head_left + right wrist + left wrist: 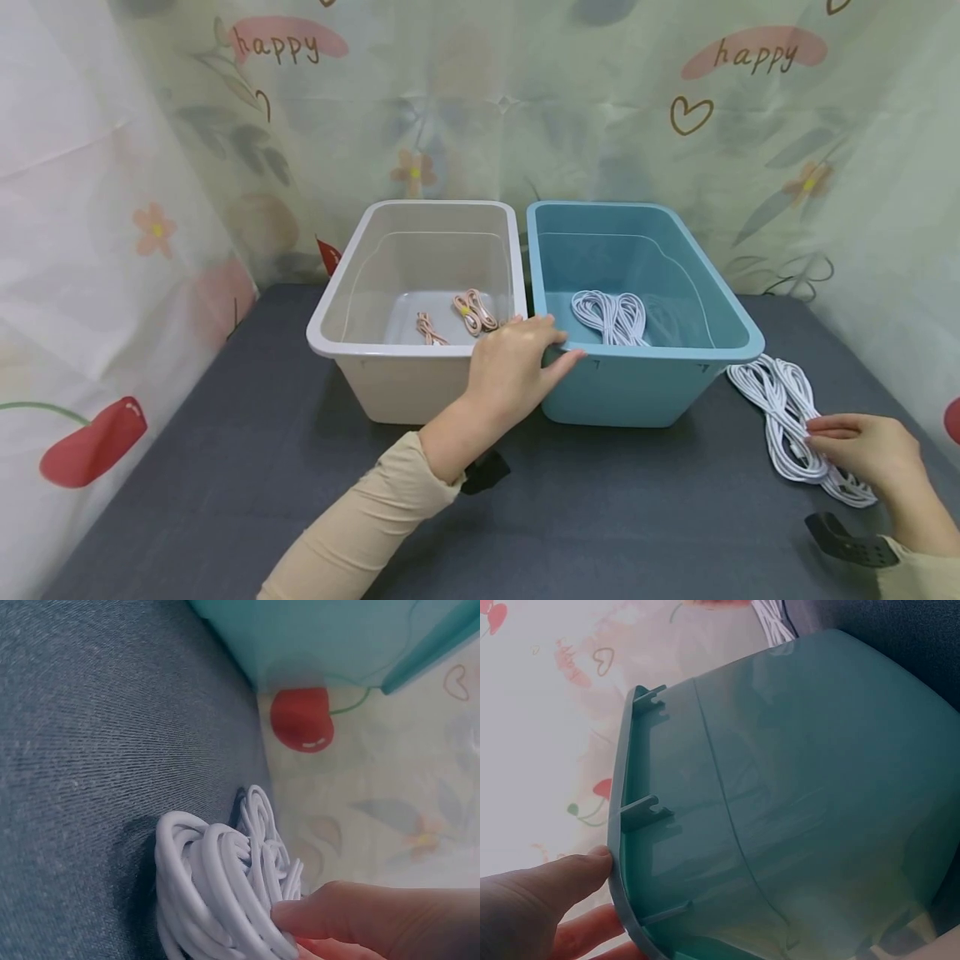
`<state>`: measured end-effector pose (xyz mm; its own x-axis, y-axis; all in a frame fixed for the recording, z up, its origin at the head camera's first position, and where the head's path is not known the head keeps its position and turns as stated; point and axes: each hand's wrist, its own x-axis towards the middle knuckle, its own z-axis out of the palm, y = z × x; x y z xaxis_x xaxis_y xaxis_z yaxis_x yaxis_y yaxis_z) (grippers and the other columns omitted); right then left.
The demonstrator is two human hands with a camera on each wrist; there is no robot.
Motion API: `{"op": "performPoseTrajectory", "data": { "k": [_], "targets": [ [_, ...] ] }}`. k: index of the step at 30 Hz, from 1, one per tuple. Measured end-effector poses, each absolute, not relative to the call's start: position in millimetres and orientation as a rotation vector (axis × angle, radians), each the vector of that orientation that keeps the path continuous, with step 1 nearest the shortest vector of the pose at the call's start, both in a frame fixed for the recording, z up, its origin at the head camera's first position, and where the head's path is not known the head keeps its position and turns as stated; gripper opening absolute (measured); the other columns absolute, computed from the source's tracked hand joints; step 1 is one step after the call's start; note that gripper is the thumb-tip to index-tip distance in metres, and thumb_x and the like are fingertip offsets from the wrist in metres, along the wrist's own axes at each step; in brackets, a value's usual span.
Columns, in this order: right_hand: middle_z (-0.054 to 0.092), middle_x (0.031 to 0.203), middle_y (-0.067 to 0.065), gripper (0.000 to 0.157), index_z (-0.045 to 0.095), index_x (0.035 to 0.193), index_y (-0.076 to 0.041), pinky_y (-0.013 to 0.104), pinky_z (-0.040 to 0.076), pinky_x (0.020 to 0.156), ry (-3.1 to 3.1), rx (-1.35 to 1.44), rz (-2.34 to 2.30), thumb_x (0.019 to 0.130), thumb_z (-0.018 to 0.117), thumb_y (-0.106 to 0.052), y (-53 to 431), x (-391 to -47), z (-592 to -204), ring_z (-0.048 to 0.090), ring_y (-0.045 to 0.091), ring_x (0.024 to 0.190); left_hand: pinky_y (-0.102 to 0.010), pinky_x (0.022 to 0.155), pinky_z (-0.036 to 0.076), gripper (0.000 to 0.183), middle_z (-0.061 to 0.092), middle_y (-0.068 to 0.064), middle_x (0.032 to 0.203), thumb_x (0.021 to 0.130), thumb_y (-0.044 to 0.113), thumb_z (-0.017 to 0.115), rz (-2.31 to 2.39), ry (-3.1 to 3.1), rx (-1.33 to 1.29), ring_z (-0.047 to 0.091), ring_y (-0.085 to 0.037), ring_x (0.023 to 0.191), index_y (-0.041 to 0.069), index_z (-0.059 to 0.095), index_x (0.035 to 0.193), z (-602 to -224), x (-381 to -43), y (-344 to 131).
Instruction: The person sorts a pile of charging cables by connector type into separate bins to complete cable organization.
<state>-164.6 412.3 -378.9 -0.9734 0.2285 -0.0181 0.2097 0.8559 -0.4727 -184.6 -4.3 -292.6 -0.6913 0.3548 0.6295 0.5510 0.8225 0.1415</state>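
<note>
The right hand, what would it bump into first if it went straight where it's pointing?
The white cords, right away: the right hand is touching them. Beyond those, the blue bin looks next in line, though depth is hard to judge.

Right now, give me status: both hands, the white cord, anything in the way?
Left hand gripping blue bin by its rim. Right hand pinching white cord, outside bin, right of it. Bin wall stands between cord and white coil inside.
</note>
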Motion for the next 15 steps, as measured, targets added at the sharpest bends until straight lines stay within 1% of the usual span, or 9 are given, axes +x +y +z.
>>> {"op": "performPoseTrajectory", "data": {
  "k": [3,5,9,12,15],
  "targets": [
    [0.072,0.082,0.018,0.043,0.062,0.106,0.014,0.016,0.039,0.051,-2.973,-0.383,0.813,0.084,0.066,-0.023,413.1,-163.6,-378.0,0.051,-0.01,0.054,-0.027,0.066,0.056,0.027,0.07,0.007,0.08,0.083,0.042,0.067,-0.43,-2.405,-0.666,0.067,-0.012,0.068,0.019,0.074,0.095,-292.4,-184.5,-4.5],
    [0.073,0.077,0.013,0.044,0.062,0.106,0.014,0.016,0.043,0.051,-2.96,-0.401,0.874,0.084,0.066,-0.024,415.3,-164.1,-379.9,0.052,-0.01,0.055,-0.026,0.065,0.056,0.027,0.07,0.006,0.08,0.083,0.042,0.067,-0.43,-2.409,-0.666,0.067,-0.012,0.068,0.019,0.074,0.096,-292.6,-184.6,-4.7],
    [0.073,0.075,0.004,0.046,0.06,0.108,0.016,0.02,0.049,0.052,-2.927,-0.474,0.997,0.084,0.066,-0.023,418.7,-167.2,-384.0,0.054,-0.009,0.057,-0.026,0.064,0.056,0.028,0.07,0.006,0.08,0.083,0.042,0.067,-0.429,-2.408,-0.664,0.067,-0.012,0.068,0.019,0.074,0.096,-292.3,-184.6,-4.6],
    [0.072,0.074,0.0,0.047,0.059,0.109,0.017,0.022,0.051,0.052,-2.894,-0.527,1.068,0.084,0.066,-0.023,418.1,-168.6,-383.7,0.054,-0.008,0.058,-0.026,0.064,0.056,0.028,0.07,0.006,0.08,0.083,0.042,0.067,-0.426,-2.404,-0.662,0.067,-0.012,0.068,0.019,0.074,0.096,-292.5,-184.7,-4.3],
    [0.068,0.07,-0.01,0.045,0.061,0.107,0.017,0.021,0.052,0.053,-2.865,-0.54,1.124,0.085,0.065,-0.023,417.0,-168.9,-381.4,0.055,-0.008,0.058,-0.026,0.063,0.056,0.028,0.07,0.007,0.08,0.083,0.042,0.067,-0.424,-2.402,-0.661,0.067,-0.012,0.068,0.019,0.074,0.096,-293.1,-185.0,-4.0]
  ]
}}
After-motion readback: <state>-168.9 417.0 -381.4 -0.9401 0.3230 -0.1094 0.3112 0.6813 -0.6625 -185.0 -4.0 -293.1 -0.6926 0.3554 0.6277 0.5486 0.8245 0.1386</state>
